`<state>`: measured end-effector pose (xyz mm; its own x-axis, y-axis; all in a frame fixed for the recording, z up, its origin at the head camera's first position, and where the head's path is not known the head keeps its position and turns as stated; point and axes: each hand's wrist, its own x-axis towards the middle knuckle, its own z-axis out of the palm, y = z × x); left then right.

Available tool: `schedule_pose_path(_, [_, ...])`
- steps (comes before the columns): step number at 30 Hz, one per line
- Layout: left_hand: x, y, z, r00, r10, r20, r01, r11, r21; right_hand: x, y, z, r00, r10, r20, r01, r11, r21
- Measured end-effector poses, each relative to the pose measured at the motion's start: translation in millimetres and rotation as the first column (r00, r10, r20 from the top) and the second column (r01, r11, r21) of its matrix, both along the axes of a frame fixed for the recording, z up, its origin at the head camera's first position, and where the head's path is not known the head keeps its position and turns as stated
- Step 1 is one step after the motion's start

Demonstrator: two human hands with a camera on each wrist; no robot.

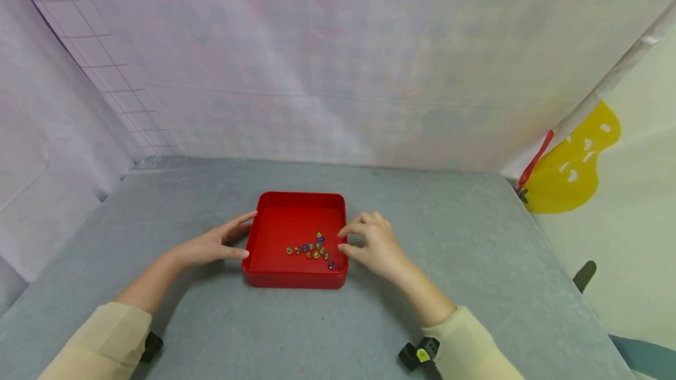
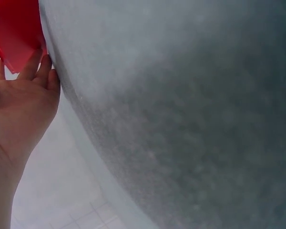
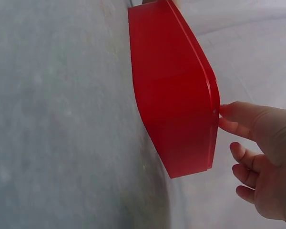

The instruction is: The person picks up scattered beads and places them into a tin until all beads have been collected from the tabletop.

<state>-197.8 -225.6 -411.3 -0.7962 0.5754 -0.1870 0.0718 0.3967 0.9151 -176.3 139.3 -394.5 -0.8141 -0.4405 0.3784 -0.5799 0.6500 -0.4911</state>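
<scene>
A square red tray (image 1: 296, 280) sits on the grey table and holds several small shiny beads or marbles (image 1: 315, 254), gold, blue and amber, scattered toward its near right corner. Against the tray's left wall, my left hand (image 1: 219, 243) rests with thumb and fingers spread. In the left wrist view those fingers (image 2: 31, 67) touch the red wall. My right hand (image 1: 375, 246) hovers at the right rim, thumb and forefinger tips just over the edge with a gap between them. Nothing shows in that gap. The right wrist view hides the tray's inside behind its wall (image 3: 176, 90).
Grey cloth-like table surface (image 1: 449, 239) spreads around the tray. Pale curtains (image 1: 338, 63) hang behind and at the sides. A yellow shape with white marks (image 1: 570, 163) is at the table's right edge. Black wrist devices (image 1: 419, 353) are by the sleeves.
</scene>
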Motion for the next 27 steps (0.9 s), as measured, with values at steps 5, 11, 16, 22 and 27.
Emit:
schedule_pose_path(5, [0.3, -0.3, 1.0, 1.000, 0.000, 0.001, -0.001, 1.000, 0.008, -0.3, 5, 3.0, 1.000, 0.001, 0.012, -0.001, 1.000, -0.008])
schedule_pose_path(11, [0.5, 0.0, 2.1, 1.000, -0.006, 0.002, 0.006, 1.000, 0.012, 1.1, 12, 9.4, 0.999, 0.014, 0.039, -0.013, 0.999, -0.036])
schedule_pose_path(16, [1.0, 2.9, 4.7, 1.000, 0.028, 0.005, -0.028, 0.999, -0.016, 0.7, 21, 13.8, 0.999, 0.002, 0.042, 0.001, 0.998, -0.056])
schedule_pose_path(22, [-1.6, 6.4, 11.1, 0.997, 0.078, -0.002, -0.078, 0.993, -0.085, -2.2, 36, 19.5, 0.998, -0.037, 0.051, 0.040, 0.998, -0.051])
schedule_pose_path(27, [-9.2, 9.9, 24.1, 0.997, 0.066, -0.035, -0.071, 0.984, -0.166, -7.0, 48, 28.9, 0.995, -0.069, 0.075, 0.069, 0.998, -0.003])
